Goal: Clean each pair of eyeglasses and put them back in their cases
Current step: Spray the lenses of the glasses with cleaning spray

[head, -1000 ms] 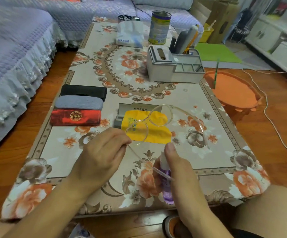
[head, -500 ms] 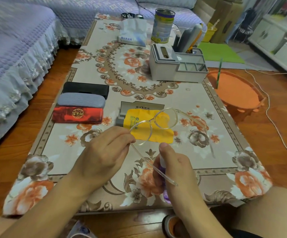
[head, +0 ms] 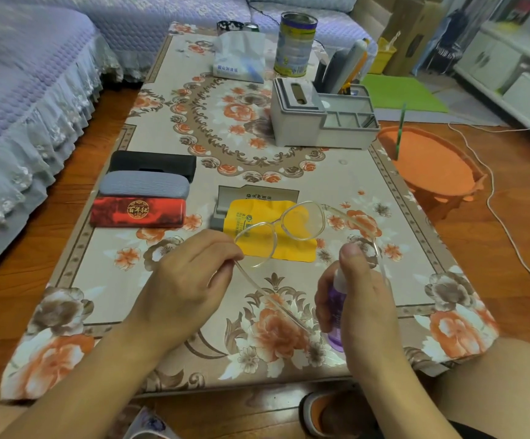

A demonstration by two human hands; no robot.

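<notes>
Eyeglasses [head: 277, 231] pinched by left hand [head: 187, 280], raised over yellow cloth [head: 268, 229].
Right hand [head: 357, 299], shifted rightward, clenched on purple spray bottle [head: 334, 315]; three closed cases [head: 143, 194] left of cloth.

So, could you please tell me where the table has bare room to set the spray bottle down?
Free: the cloth right of the yellow cloth, and between the red case and left hand. Crowded: around the grey organiser.
</notes>
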